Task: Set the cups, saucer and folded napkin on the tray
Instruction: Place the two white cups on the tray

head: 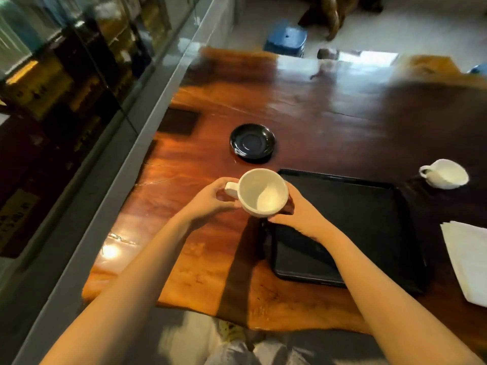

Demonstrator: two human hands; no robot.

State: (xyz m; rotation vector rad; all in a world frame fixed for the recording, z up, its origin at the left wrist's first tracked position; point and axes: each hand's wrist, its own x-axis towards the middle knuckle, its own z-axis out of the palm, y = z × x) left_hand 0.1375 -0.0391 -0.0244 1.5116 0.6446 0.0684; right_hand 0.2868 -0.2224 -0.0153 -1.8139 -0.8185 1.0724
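- Both hands are on the white cup (263, 192): my left hand (210, 200) is by the handle side, my right hand (297, 214) cradles the opposite wall.
- Fingers (279, 218) of both hands are curled around the cup, grasping it; it is empty and mouth up, handle pointing left.
- The cup is lifted, hanging over the near-left corner of the black tray (369, 222), right at the tray's edge and not set down.
- So this is step one in hand, as I judge it: the first cup is going onto the tray, which is bare so far.
- The black saucer (252, 143) sits on the tabletop (184, 233) just beyond the tray's far-left corner, untouched.
- The second white cup (445, 173) waits off the tray's far-right corner, handle to the left.
- The folded napkin (466, 259) lies on the tabletop to the right of the tray, partly cut off by the picture's edge.
- Next move, by my reckoning: carry the cup further in over the tray, lower it level, then loosen both hands.
- I would leave room for the saucer, the other cup and the napkin, so not dead centre.
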